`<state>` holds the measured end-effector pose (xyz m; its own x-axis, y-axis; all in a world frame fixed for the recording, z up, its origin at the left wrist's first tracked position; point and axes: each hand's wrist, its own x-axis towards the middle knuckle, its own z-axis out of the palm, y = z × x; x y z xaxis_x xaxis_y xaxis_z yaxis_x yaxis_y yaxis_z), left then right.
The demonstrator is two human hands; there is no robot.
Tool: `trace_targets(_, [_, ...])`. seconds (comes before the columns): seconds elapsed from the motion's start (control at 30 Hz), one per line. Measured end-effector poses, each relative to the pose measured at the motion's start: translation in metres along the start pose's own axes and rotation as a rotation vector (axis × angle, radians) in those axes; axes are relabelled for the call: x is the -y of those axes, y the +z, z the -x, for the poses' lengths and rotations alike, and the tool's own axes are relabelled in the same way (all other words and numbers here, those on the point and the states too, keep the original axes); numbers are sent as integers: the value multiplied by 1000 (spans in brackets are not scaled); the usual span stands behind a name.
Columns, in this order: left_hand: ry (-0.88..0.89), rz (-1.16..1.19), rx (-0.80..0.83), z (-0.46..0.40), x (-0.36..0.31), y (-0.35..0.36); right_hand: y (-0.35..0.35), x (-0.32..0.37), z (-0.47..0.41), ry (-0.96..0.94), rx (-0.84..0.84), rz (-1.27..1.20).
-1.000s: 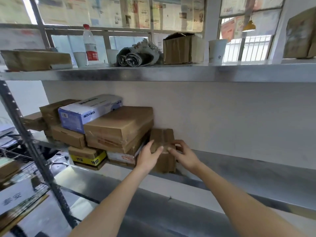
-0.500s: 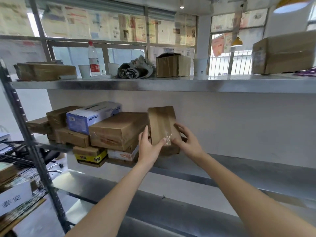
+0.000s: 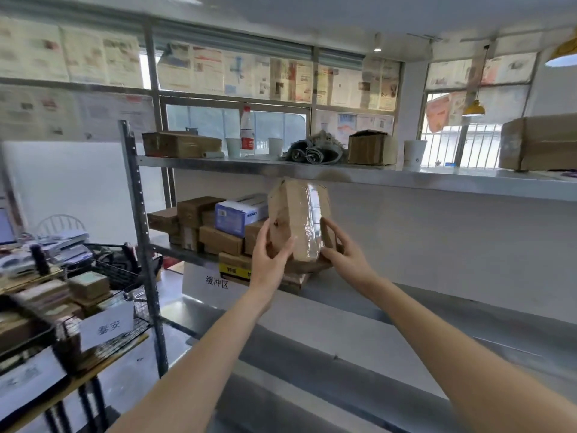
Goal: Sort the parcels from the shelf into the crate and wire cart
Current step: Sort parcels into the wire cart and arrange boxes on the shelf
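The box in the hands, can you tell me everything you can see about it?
The brown cardboard parcel is a small box, creased and worn, with a wide strip of shiny clear tape running down its front. It stands nearly upright, tilted a little, lifted clear of the shelf in front of the stack of boxes. The left hand grips its lower left side and the right hand its lower right, fingers pressed against the cardboard. No label can be made out.

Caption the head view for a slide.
Both hands, left hand and right hand, hold a taped cardboard parcel upright before the shelf.
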<state>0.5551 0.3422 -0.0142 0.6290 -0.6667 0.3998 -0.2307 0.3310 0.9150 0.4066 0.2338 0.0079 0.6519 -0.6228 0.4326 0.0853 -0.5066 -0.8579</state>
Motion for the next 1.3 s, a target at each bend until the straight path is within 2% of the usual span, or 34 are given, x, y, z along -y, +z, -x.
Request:
trace_targets(0.1, [-66,-69,-121,14,-13,-44,43,21,4,-3,131,47])
trace_targets(0.2, [-82,-97,-201,30,-26,-88,91,52,13,19,198,-49])
trace_targets(0.43, [-29,228,-364,68,-54,-182,188,91,21,22,299,-19])
trace_targets(0.57, [10,96,-389,80,-63,-232,231,95,14,-2,344,-115])
trace_targets(0.7, [-47,71,-468,86,-65,-273,275,103,2,-32,369,-232])
trace_targets(0.83, [-95,107,-533,82,-64,-309,318,98,-22,33,407,-397])
trace_targets(1.03, [-78,19,-516,46,-54,-364,380,83,-70,143,453,-511])
trace_targets(1.2, [-124,-74,-586,9,-39,-401,421,63,-110,152,504,-476])
trace_targets(1.3, [-126,-172,-644,-15,-24,-428,446,53,-140,83,521,-384])
